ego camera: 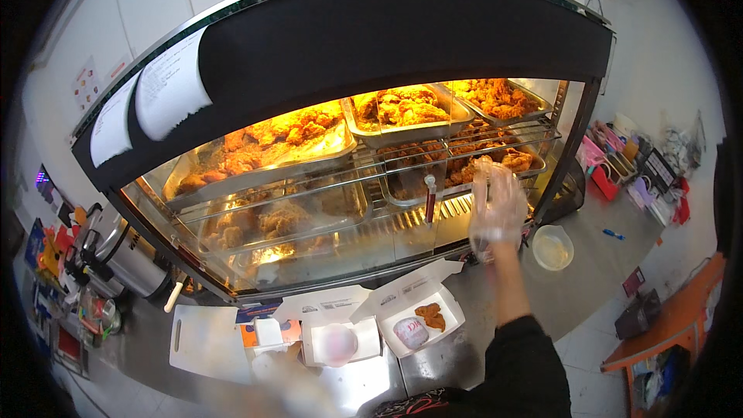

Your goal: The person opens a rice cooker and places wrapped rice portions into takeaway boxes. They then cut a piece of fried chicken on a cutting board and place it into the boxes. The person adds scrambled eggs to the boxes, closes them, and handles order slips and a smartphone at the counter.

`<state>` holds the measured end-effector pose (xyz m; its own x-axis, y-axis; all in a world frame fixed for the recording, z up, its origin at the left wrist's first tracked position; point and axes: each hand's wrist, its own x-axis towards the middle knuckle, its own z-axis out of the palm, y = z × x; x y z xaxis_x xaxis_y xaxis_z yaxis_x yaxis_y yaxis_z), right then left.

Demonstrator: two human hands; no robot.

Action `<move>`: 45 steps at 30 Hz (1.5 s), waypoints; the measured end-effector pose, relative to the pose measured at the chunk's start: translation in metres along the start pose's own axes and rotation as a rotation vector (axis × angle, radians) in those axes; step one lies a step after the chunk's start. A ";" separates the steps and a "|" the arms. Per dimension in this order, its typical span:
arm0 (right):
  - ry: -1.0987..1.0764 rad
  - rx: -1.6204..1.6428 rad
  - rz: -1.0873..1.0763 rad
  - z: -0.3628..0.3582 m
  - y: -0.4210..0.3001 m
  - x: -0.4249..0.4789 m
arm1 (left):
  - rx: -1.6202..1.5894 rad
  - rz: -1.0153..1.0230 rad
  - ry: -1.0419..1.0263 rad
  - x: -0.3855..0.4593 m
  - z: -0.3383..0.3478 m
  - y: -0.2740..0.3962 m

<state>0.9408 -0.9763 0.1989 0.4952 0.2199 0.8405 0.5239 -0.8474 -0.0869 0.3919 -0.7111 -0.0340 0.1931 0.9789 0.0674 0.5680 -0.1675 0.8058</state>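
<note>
My right hand (498,204), in a clear plastic glove, reaches up to the right side of a heated display cabinet (406,29). Its fingers overlap the lower tray of fried chicken (516,159); blur hides whether they grip anything. Low in the picture, my left hand (284,380) is a pale blur beside an open paper box (371,354) with a round wrapped bundle (338,345) in it. To its right, another open box (450,334) contains a wrapped bundle (410,333) and a fried chicken piece (430,317).
Metal trays of fried chicken (406,110) fill the cabinet's upper rack. A white cutting board (203,339) and a white-handled utensil (174,296) lie left. A plastic tub (552,248) and blue pen (613,234) are on the right counter. A steel urn (136,255) stands far left.
</note>
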 end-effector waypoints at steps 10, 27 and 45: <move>-1.186 -0.152 0.318 0.067 0.041 0.092 | -0.031 -0.006 -0.012 0.001 -0.002 0.008; -0.415 0.095 -0.006 0.012 0.085 0.052 | -0.007 0.039 -0.042 0.012 -0.009 -0.009; -1.133 1.803 1.013 -0.023 -0.073 -0.156 | -0.174 -0.029 -0.030 -0.016 -0.004 -0.021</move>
<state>0.8093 -0.9594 0.0866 0.5981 0.7736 -0.2094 -0.4958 0.1519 -0.8550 0.3739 -0.7225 -0.0500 0.2039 0.9786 0.0275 0.4269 -0.1142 0.8970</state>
